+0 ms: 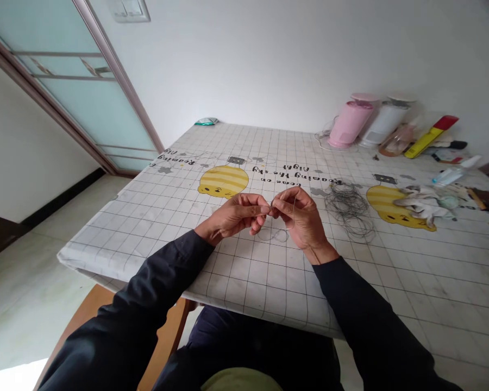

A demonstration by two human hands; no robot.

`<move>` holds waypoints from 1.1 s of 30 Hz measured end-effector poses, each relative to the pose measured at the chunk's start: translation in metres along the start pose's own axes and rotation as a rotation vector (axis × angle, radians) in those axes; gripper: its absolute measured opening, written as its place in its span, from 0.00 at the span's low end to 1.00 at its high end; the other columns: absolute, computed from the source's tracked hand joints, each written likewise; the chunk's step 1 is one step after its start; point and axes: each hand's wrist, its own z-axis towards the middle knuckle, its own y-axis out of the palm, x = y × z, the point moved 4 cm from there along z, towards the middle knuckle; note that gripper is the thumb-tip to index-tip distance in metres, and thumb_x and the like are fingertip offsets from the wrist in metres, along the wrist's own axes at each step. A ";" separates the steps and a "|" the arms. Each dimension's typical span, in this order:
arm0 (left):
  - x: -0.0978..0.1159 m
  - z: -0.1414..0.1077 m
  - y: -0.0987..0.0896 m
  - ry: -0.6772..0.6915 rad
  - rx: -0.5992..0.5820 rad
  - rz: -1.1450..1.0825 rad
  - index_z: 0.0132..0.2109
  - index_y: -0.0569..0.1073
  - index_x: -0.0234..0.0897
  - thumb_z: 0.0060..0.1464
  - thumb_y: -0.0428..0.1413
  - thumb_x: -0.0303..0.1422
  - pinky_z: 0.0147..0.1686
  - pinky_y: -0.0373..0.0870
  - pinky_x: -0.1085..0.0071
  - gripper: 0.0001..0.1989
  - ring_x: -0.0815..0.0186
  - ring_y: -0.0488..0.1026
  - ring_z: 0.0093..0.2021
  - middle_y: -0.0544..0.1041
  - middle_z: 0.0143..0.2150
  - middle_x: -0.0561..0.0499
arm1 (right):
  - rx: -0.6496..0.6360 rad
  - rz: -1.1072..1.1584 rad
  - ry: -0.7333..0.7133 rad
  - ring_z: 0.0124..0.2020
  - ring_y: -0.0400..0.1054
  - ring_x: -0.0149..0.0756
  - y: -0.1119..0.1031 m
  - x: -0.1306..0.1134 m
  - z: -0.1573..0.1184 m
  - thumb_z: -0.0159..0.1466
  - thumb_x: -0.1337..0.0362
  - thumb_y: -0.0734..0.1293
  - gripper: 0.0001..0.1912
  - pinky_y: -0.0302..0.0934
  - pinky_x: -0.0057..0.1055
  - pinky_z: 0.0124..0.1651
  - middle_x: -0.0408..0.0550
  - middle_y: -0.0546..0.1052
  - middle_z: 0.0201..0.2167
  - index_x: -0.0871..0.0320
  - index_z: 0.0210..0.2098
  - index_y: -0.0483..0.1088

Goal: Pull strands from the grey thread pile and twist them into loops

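Note:
Both hands meet above the table, fingertips nearly touching. My left hand [242, 213] is closed in a pinch between thumb and forefinger. My right hand [299, 214] pinches too, its thumb and forefinger against the left fingertips. Between them runs a thin wire [274, 235], whose fine loop hangs below the fingers; part of it passes up by the right hand. Its ends are hidden in the fingertips. To the right of my right hand lies a loose tangle of dark thin wire loops [350, 209] on the tablecloth.
A checked tablecloth [236, 271] with yellow bear prints covers the table. At the back right stand a pink cylinder [350, 122], a white cylinder [385, 124], a bottle [397, 140] and a yellow-red box [431, 137]. A crumpled cloth [424, 202] and clear bottle [456, 171] lie at right.

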 end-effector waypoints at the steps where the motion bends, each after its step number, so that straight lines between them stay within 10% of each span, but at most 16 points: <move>1: 0.000 -0.001 0.001 0.000 -0.008 -0.011 0.38 0.83 0.32 0.59 0.75 0.37 0.21 0.72 0.76 0.13 0.71 0.74 0.20 0.80 0.26 0.51 | -0.027 0.024 0.028 0.34 0.73 0.33 0.000 0.001 0.000 0.64 0.60 0.84 0.13 0.69 0.34 0.40 0.41 0.78 0.35 0.51 0.37 0.77; 11: -0.001 -0.005 0.003 -0.067 -0.085 -0.022 0.39 0.83 0.33 0.57 0.75 0.38 0.18 0.68 0.77 0.14 0.72 0.70 0.18 0.77 0.24 0.53 | -0.083 0.017 0.048 0.32 0.70 0.34 -0.001 -0.004 0.001 0.61 0.55 0.85 0.15 0.69 0.36 0.37 0.42 0.78 0.34 0.50 0.33 0.78; 18: -0.004 0.002 0.002 0.082 0.146 0.024 0.40 0.81 0.33 0.58 0.75 0.40 0.24 0.74 0.75 0.16 0.72 0.74 0.23 0.80 0.28 0.51 | 0.254 -0.136 -0.094 0.36 0.74 0.39 -0.003 -0.001 0.001 0.64 0.54 0.84 0.11 0.74 0.41 0.42 0.45 0.80 0.32 0.49 0.34 0.81; 24: -0.002 0.005 -0.003 0.240 0.318 0.216 0.38 0.80 0.33 0.59 0.74 0.42 0.28 0.80 0.71 0.17 0.68 0.79 0.27 0.83 0.32 0.47 | 0.187 -0.104 0.014 0.43 0.79 0.40 -0.021 0.003 0.009 0.66 0.45 0.81 0.18 0.75 0.37 0.40 0.51 0.83 0.47 0.52 0.43 0.84; 33: -0.003 0.007 -0.015 0.345 0.477 0.469 0.41 0.81 0.34 0.64 0.70 0.45 0.28 0.79 0.71 0.17 0.67 0.79 0.26 0.84 0.31 0.47 | 0.051 -0.435 -0.037 0.27 0.74 0.35 -0.021 -0.006 0.003 0.71 0.43 0.77 0.21 0.71 0.35 0.29 0.47 0.82 0.32 0.54 0.49 0.82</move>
